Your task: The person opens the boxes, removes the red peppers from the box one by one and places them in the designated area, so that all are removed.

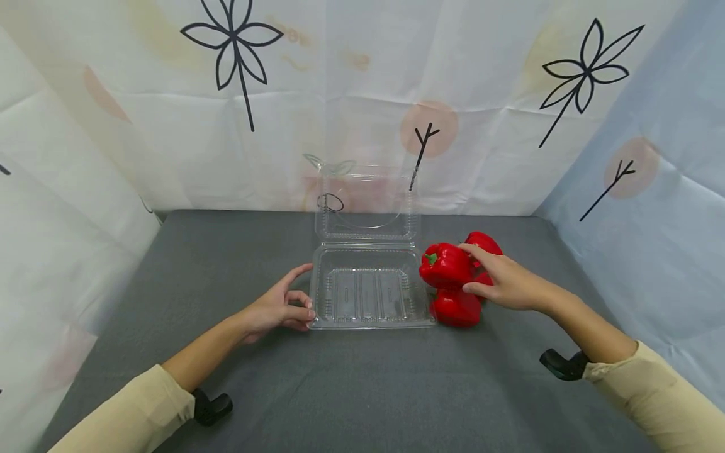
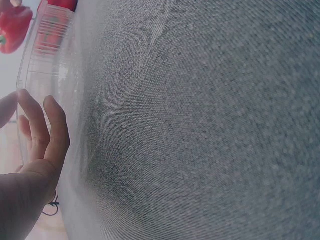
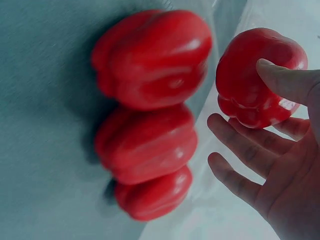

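Observation:
My right hand [image 1: 512, 281] holds a red bell pepper [image 1: 444, 266] with a green stem, thumb on one side and fingers on the other. In the right wrist view this pepper [image 3: 250, 75] is raised off the table, apart from three more red bell peppers [image 3: 150, 145] lying in a row. A clear plastic clamshell container [image 1: 365, 318] sits beside them, its hinged lid [image 1: 368, 229] standing up at the back. At the container's left side, my left hand [image 1: 281, 307] grips the rim between thumb and fingers; its index finger stretches along the edge.
A grey cloth [image 1: 362, 390] covers the table. White patterned fabric [image 1: 362, 82] hangs behind, with more fabric [image 1: 680, 207] along both sides. The loose peppers lie close against the container's right edge.

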Motion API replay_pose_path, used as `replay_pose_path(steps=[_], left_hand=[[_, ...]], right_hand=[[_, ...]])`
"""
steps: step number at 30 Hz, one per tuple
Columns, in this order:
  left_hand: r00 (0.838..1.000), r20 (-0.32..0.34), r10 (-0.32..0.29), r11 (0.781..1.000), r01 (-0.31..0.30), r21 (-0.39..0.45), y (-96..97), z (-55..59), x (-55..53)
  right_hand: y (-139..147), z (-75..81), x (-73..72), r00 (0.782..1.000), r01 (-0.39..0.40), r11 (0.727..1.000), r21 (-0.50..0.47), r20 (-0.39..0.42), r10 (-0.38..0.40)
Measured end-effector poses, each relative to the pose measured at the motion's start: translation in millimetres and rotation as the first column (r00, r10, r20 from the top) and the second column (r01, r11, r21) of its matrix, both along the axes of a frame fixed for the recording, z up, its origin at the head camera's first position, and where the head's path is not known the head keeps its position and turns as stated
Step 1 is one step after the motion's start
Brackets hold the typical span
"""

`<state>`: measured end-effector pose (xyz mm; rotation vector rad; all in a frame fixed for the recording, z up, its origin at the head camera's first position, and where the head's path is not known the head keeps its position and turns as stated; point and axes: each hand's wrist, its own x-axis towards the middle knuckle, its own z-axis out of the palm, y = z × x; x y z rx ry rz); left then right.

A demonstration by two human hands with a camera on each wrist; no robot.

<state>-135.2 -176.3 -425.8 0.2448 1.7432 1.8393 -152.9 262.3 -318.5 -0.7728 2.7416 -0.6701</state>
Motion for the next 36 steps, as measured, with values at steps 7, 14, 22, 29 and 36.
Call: replay_pose_path(steps=[7, 14, 22, 29, 36], left_hand=[[1.000, 0.000, -0.004, 1.000, 0.004, -0.005, 0.0, 0.8, 0.4], [1.000, -0.006, -0.008, 1.000, 0.008, -0.006, 0.3, 2.3, 0.4], [1.000, -0.008, -0.002, 1.000, 0.002, -0.010, -0.4, 2.0, 0.2], [1.000, -0.008, -0.006, 1.000, 0.006, -0.011, -0.6, 1.1, 0.0], [1.000, -0.004, -0.004, 1.000, 0.004, -0.012, 0.3, 1.1, -0.8]], right_hand=[[28.8, -3.9, 6.3, 0.999, 0.034, 0.999, 0.007, -0.008, -0.034], [57.4, -13.0, 12.8, 0.996, 0.090, 0.996, -0.013, -0.014, -0.090], [76.4, -26.6, 19.1, 0.995, 0.101, 0.992, -0.069, -0.012, -0.102], [90.1, -32.1, 26.4, 0.993, 0.118, 0.990, -0.078, -0.014, -0.120], [108.6, -38.3, 35.1, 0.989, 0.134, 0.988, -0.082, -0.045, -0.138]])
